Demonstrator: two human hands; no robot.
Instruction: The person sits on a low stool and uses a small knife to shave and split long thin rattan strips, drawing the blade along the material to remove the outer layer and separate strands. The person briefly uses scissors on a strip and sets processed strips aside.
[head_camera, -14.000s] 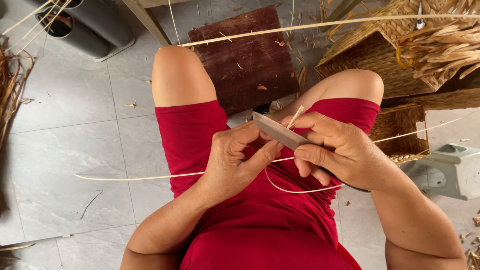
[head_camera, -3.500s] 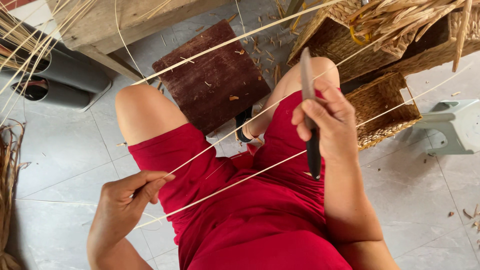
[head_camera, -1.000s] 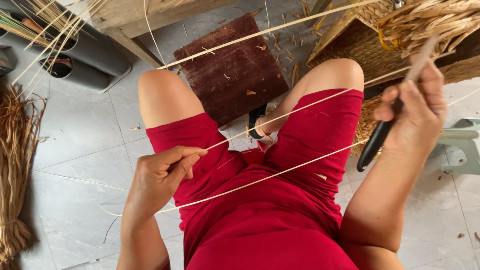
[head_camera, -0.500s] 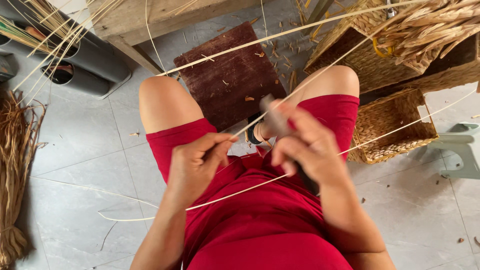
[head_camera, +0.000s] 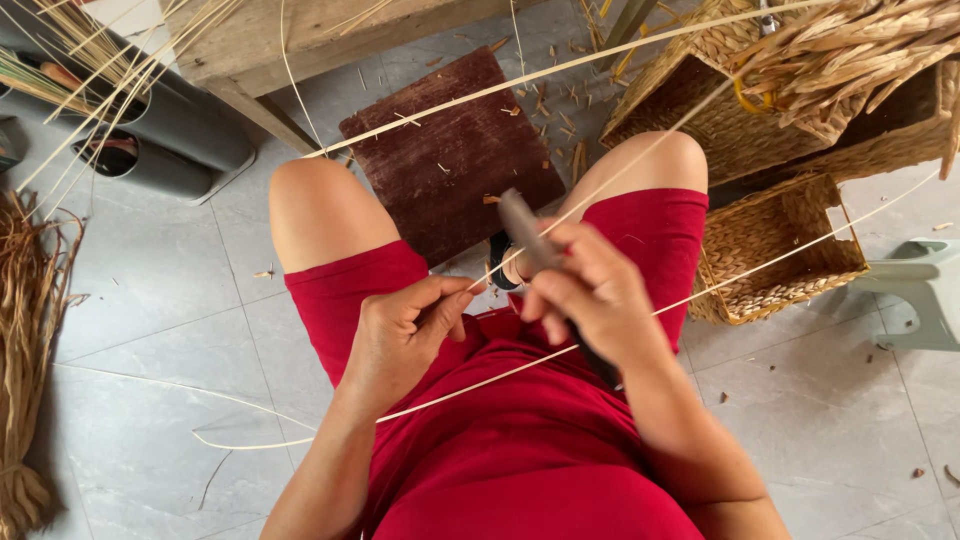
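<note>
The left hand (head_camera: 405, 335) is curled, its thumb and forefinger pinching a thin pale cane strip (head_camera: 760, 270) just above the lap, while the right hand (head_camera: 590, 295) is wrapped around a knife (head_camera: 525, 228), whose blurred grey blade points up and away from the body and whose dark handle shows below the palm. The two hands sit close together over the red shorts (head_camera: 520, 440), the knife blade meeting the strip right beside the left fingertips. From the pinch the strip runs off up to the right, past the knee; a second strand crosses the lap lower down and trails out to the left over the tiled floor (head_camera: 160, 300), ending in a loose curve. Between the bare knees a dark brown wooden board (head_camera: 440, 160) lies flat on the floor, flecked with shavings. To the right stand woven baskets (head_camera: 775, 250), one small and open, a larger one behind it with bundled dried fibre on top. On the far left lies a sheaf of dry straw (head_camera: 30, 340), and behind it grey tubes (head_camera: 175, 135) hold more pale strips. A wooden worktop (head_camera: 300, 30) edges the top of the view.
</note>
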